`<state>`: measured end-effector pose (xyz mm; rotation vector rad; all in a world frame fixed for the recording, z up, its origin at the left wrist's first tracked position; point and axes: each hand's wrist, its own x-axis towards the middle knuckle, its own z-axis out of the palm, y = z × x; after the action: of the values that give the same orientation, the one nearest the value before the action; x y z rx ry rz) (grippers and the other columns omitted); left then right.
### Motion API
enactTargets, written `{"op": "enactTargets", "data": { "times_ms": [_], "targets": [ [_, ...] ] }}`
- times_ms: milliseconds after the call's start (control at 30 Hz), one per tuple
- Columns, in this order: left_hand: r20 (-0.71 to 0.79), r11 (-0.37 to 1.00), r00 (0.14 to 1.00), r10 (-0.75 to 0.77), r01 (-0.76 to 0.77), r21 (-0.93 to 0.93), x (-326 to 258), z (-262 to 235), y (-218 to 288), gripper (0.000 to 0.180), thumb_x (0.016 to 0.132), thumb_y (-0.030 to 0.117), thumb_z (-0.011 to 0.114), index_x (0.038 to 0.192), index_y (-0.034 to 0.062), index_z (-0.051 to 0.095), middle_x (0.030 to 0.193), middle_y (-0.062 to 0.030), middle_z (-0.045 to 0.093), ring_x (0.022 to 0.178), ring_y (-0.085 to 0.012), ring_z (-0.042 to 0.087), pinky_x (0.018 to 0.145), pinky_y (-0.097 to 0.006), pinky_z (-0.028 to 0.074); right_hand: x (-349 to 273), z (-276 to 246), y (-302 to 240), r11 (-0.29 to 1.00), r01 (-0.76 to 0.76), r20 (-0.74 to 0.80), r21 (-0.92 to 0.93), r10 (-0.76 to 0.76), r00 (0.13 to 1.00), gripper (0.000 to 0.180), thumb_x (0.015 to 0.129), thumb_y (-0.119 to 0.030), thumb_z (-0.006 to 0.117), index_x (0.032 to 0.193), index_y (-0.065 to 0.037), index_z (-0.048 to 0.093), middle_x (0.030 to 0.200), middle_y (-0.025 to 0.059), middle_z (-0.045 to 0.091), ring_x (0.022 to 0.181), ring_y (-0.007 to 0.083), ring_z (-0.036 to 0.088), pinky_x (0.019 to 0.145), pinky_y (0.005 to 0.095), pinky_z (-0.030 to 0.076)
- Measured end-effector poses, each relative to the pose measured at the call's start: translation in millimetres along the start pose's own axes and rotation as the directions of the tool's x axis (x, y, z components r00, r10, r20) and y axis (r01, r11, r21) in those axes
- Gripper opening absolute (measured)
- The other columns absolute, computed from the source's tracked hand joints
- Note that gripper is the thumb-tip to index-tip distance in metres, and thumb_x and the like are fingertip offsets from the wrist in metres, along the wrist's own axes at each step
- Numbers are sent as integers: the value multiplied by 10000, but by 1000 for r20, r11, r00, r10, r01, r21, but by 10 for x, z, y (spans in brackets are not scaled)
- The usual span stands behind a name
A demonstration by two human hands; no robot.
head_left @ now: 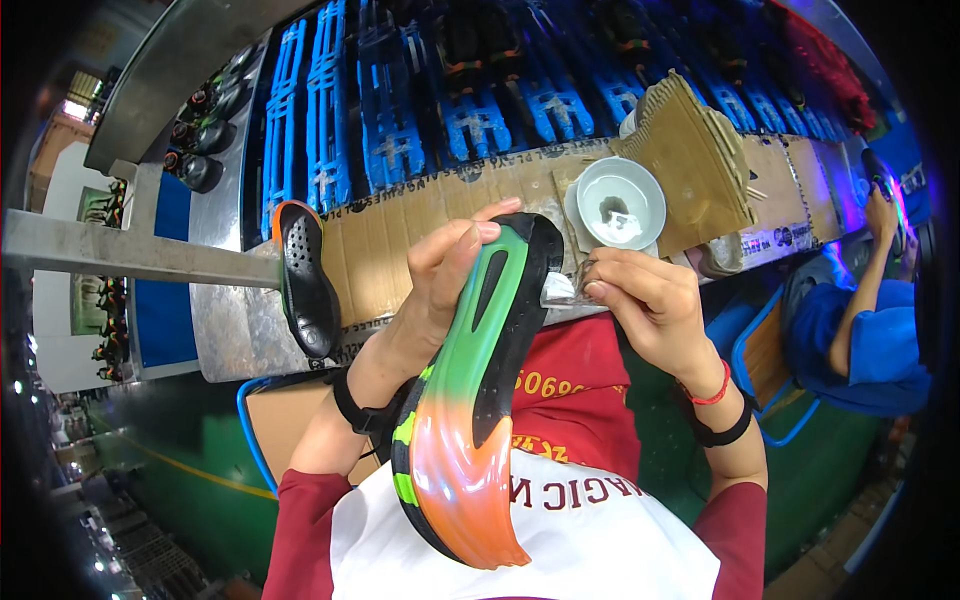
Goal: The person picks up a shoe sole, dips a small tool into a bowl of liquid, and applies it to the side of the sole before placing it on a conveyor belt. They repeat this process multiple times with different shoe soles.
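Observation:
My left hand [452, 262] grips the far end of a shoe sole [462, 440]. The sole is black with a glossy face fading from green to orange, and its orange end points toward my chest. My right hand [648, 305] is beside it, thumb and fingers pinched together; what they hold, if anything, is too small to make out. A small white scrap [558, 289] lies between my right fingertips and the sole's edge. Just beyond my right hand is a white bowl [638, 185] with a dark patch and a little liquid at its bottom.
Cardboard [400, 235] covers the bench, with a bent cardboard piece [690, 165] standing by the bowl. A black insole-shaped piece [305, 280] leans near a metal bar [140, 250] on the left. Blue racks [390, 150] run behind. At right sits another person in blue [870, 340].

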<state>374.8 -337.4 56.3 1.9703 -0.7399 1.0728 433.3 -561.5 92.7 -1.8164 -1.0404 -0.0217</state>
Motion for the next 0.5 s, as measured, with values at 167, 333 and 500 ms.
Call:
{"op": "enactTargets", "data": {
  "times_ms": [167,333,500],
  "targets": [
    [-6,997,1000,12,-11,74,52,-40,-31,727,676,-111,743,1274,-35,336,1095,-143,451,827,-312,654,797,-502,584,8,5,-35,997,-25,14,70,24,1000,89,783,33,685,871,35,669,851,154,680,688,266,664,612,304,517],
    [85,1000,996,-27,26,11,21,-71,-55,681,755,-48,717,1312,-6,327,1150,-159,459,923,-397,655,775,-485,583,-1,19,-37,989,-38,30,143,33,999,80,790,35,678,870,41,669,853,154,683,699,255,669,618,298,517],
    [-80,996,993,-81,78,-44,-104,109,-30,900,680,-135,722,1428,-24,234,1214,-183,396,994,-378,621,835,-430,560,33,-3,-17,998,-12,-6,59,12,1000,95,791,1,691,878,29,664,847,138,676,697,261,670,597,301,520]
  ]
}}
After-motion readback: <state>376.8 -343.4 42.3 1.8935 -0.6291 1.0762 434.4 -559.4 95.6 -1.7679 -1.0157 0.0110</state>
